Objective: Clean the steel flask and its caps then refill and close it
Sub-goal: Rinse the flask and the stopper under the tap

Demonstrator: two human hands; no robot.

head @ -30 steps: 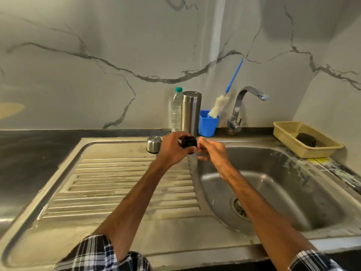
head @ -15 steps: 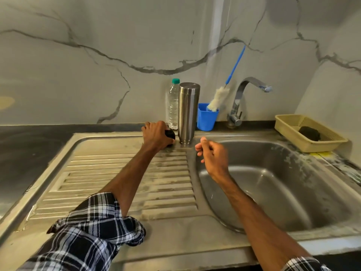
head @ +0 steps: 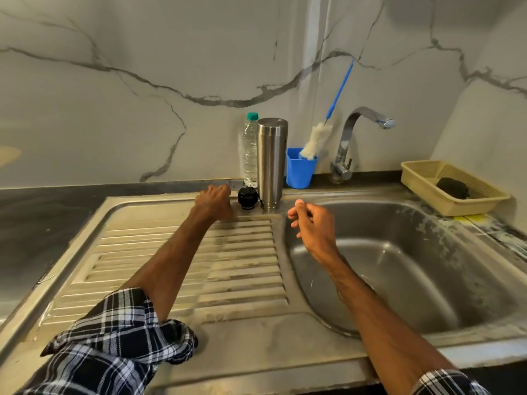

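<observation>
Head view: the only view
Flask: tall cylindrical brushed-steel flask point(head: 271, 163), upright on the back ledge of the steel sink point(head: 256, 346), where the ribbed drainboard point(head: 245, 266) meets the basin point(head: 399, 280).
Cap: round black plastic cap point(head: 247, 197), on the same ledge just left of the flask's foot.
Left hand: left hand point(head: 215, 202) reaches to the ledge just left of the black plastic cap, with its back to the camera.
Left grip: fingers curl downward and whatever lies under them is hidden, so I cannot tell whether it holds anything.
Right hand: right hand point(head: 312, 220) hovers over the basin's left rim, in front of the flask and apart from it.
Right grip: narrow, with loosely curled fingers and the thumb near the forefinger, holding nothing.
Bottle: clear plastic bottle point(head: 250, 155) with a green top, behind the flask on its left.
Cup: blue plastic cup point(head: 301, 172), right of the flask, holding a white bottle brush point(head: 315, 141) with a blue handle.
Tap: chrome tap point(head: 350, 138), spout turned right.
Basket: beige plastic basket point(head: 422, 183) at far right, with a dark scrub pad point(head: 453, 188) inside.
Worktop: dark worktop point(head: 42, 223), left of the sink.
Sleeves: checked sleeves point(head: 114, 343), rolled up.
</observation>
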